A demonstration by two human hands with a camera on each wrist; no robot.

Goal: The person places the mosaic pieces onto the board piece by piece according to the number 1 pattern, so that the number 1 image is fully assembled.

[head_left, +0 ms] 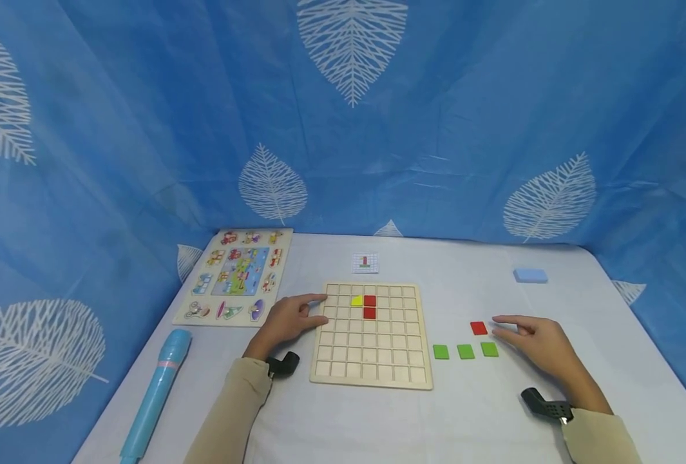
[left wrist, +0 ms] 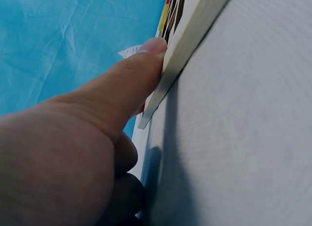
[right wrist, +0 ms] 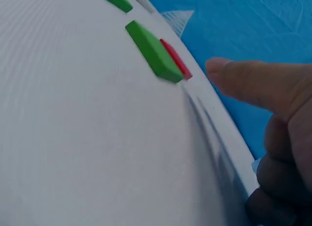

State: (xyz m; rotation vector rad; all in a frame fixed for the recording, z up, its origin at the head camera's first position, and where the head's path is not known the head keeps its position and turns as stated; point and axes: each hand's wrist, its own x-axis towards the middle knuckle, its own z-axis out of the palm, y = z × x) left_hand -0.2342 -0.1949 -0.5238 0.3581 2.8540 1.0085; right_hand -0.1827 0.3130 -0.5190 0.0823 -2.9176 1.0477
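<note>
A wooden grid board (head_left: 348, 374) lies on the white table, with a yellow piece (head_left: 357, 301) and two red tiles, the upper one (head_left: 370, 301) beside the yellow, in its cells. My left hand (head_left: 287, 320) is at the board's left edge, thumb and index finger extended against it. In the left wrist view, the left thumb (left wrist: 131, 72) touches the board's side (left wrist: 187, 50). To the right, my right hand (head_left: 536, 341) hovers by a loose red tile (head_left: 478, 328), thumb and index finger apart with nothing between them. Three green tiles, one of them (head_left: 489, 349) nearest that hand, lie in a row below the red one.
Behind the board is a small pattern card (head_left: 365, 262). A picture puzzle board (head_left: 285, 258) lies at the back left, and a blue microphone-shaped object (head_left: 160, 386) in front of it. A light blue block (head_left: 531, 276) sits back right. Blue cloth (head_left: 435, 129) walls the table's rear.
</note>
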